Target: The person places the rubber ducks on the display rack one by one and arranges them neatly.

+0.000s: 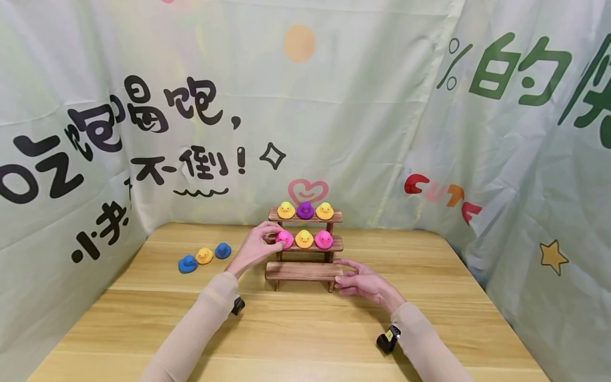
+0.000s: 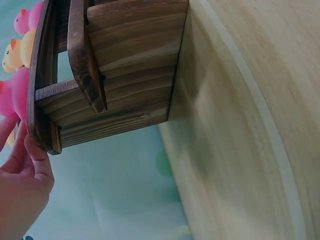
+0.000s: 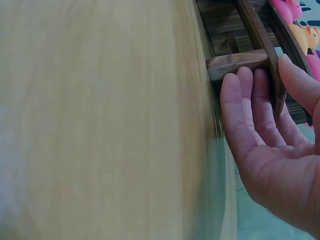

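A three-tier wooden stand (image 1: 303, 271) is on the table. On its middle tier, my left hand (image 1: 260, 241) pinches the pink rubber duck (image 1: 285, 239) at the left end; the left wrist view shows fingertips (image 2: 36, 150) right at the tier's edge below the duck (image 2: 19, 95). Beside it sit a yellow duck (image 1: 304, 239) and another pink duck (image 1: 324, 239). My right hand (image 1: 365, 281) holds the right end of the lowest tier, thumb (image 3: 295, 77) on one side of the board and fingers on the other. Upright on the top tier are two yellow ducks and a purple duck (image 1: 305, 210).
Left of the stand, two blue ducks (image 1: 188, 263) and a yellow duck (image 1: 204, 255) stand in a slanting row on the wooden table (image 1: 305, 339). A printed cloth (image 1: 363, 132) hangs behind the stand and along both sides of the table.
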Demonstrator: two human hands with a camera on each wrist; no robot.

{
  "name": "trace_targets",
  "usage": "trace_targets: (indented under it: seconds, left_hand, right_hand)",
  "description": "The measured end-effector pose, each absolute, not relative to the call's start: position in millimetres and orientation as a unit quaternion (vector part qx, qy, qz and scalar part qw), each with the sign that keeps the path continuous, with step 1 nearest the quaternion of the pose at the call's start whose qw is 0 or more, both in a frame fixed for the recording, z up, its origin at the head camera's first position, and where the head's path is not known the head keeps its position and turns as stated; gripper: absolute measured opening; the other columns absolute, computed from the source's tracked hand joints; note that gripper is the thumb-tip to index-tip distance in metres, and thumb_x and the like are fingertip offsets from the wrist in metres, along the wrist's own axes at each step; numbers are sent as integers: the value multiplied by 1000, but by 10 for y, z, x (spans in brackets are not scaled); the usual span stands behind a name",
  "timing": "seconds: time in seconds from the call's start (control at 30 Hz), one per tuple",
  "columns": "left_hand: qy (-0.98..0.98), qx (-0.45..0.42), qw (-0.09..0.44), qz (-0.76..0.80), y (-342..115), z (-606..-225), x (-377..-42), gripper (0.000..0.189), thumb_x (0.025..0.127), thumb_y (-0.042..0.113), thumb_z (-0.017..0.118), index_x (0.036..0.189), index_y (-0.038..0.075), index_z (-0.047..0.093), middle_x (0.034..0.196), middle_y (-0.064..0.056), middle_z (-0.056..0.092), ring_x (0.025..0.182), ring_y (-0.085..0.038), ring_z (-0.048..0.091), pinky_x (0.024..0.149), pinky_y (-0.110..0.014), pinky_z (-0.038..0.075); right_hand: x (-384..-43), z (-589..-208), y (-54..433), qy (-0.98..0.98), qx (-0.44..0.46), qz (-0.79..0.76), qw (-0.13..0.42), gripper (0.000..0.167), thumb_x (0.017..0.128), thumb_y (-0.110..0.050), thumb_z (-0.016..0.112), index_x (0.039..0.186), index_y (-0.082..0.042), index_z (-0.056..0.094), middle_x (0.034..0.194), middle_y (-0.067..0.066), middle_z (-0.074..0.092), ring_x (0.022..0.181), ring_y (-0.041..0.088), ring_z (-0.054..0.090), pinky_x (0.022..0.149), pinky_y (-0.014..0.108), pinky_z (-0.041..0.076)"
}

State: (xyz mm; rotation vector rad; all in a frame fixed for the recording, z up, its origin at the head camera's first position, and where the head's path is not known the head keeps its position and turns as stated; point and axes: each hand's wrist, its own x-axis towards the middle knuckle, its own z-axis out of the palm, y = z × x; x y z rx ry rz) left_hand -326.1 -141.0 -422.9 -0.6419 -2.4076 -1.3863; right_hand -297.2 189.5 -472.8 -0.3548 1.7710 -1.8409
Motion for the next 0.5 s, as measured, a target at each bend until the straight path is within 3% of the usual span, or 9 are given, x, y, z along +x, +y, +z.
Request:
trace_targets:
  seconds: [0.5]
  left_hand:
    - [-840, -224, 138, -475, -1412, -4233, -3281, 30, 81, 17, 78, 109, 11, 73, 120, -5, 63, 109, -23, 59, 86, -39, 52]
  right_hand:
    - [-2971, -4699, 1906, 656, -137, -685, 285, 71, 96, -5, 60, 154, -4, 20, 105, 7, 59, 97, 19, 66, 93, 42, 55]
